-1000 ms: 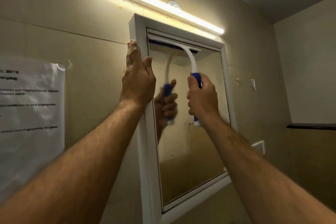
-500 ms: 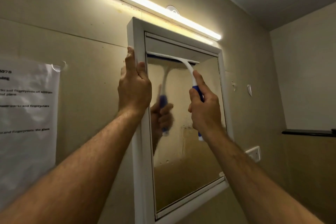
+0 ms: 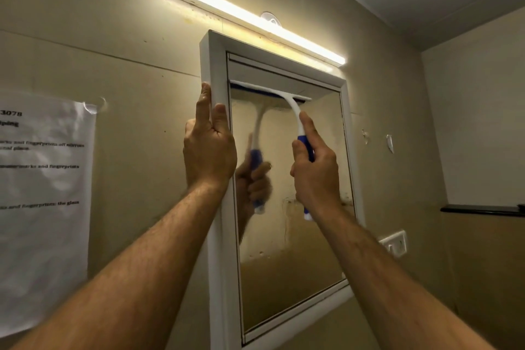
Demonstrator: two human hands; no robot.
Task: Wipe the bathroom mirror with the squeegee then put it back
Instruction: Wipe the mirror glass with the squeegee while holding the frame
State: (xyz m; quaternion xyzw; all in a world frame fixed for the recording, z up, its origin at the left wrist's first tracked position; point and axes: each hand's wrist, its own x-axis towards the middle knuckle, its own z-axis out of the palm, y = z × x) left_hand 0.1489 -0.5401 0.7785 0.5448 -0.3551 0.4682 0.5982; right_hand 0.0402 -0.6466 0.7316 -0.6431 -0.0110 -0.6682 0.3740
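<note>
Right hand [image 3: 314, 176] is gripping the white-and-blue plastic squeegee [image 3: 295, 111], fingers clamped round its handle, blade now sliding lower down the white-framed bathroom mirror [image 3: 298, 250]; left hand [image 3: 208, 150], fingers straight, is steadying the frame, so wiping is progressing

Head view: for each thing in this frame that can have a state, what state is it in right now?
light bar: lit.
mirror: hazy, streaked glass, white frame.
squeegee: blade across the glass near its top edge.
right hand: grips the squeegee's blue handle.
left hand: on the mirror frame's left edge, fingers pointing up.
paper sheet: fixed to the wall, wrinkled.
</note>
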